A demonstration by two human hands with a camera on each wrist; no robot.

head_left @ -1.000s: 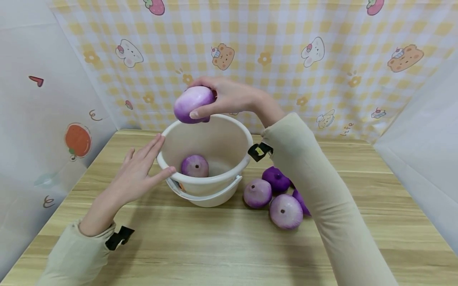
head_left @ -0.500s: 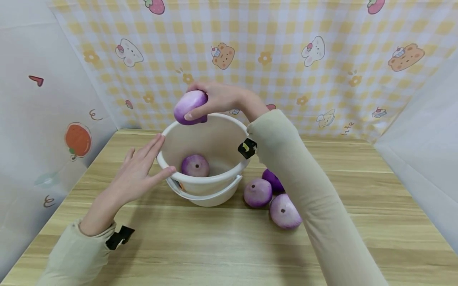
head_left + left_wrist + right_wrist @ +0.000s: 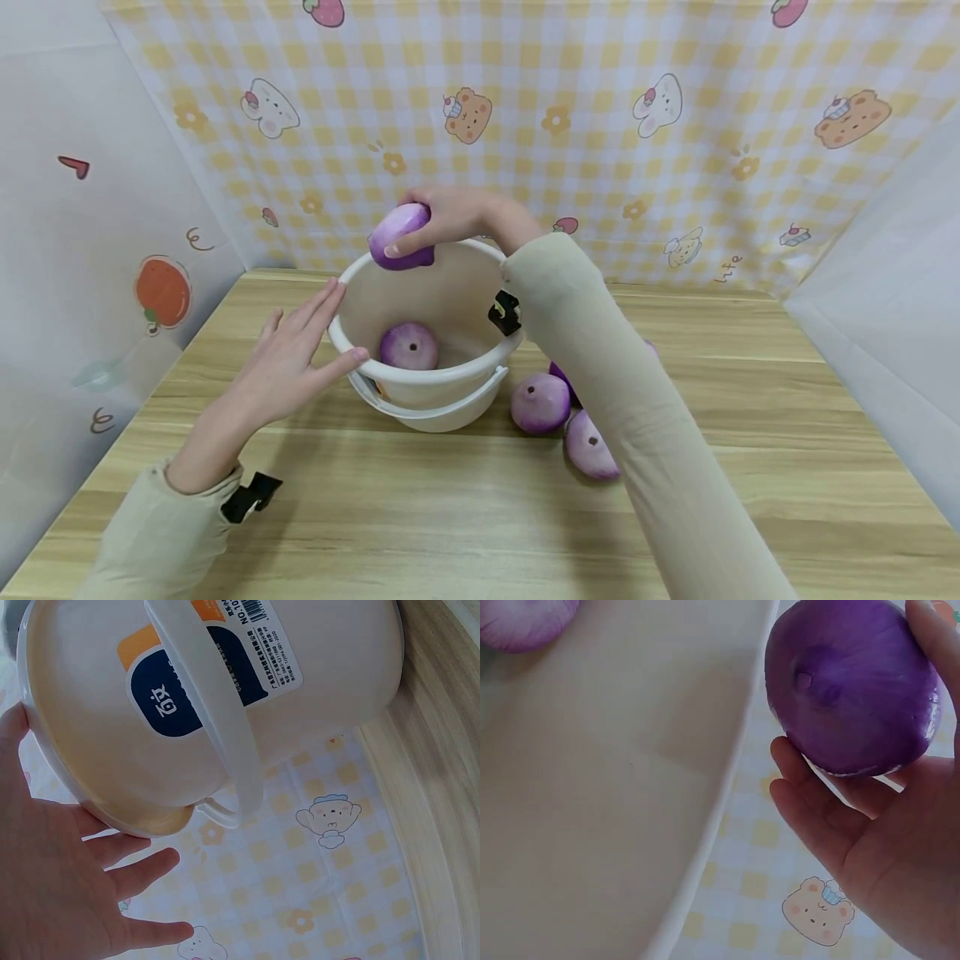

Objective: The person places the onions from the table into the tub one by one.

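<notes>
My right hand grips a purple onion over the back left rim of a white bucket. In the right wrist view the held onion turns its dark purple stem end to the camera, thumb on one side and fingers curled beneath. Inside the bucket another onion lies on the bottom. My left hand rests against the bucket's left rim with fingers spread and straight. From the left wrist, that hand touches the rim beside the bucket's labelled wall.
Right of the bucket, a pale onion and a second onion sit on the wooden table. Darker onions behind them are partly covered by my right sleeve. A checked cloth hangs at the back.
My right hand has lowered a little toward the bucket's mouth with the onion, and its forearm has shifted left. The left hand has stayed at the rim.
</notes>
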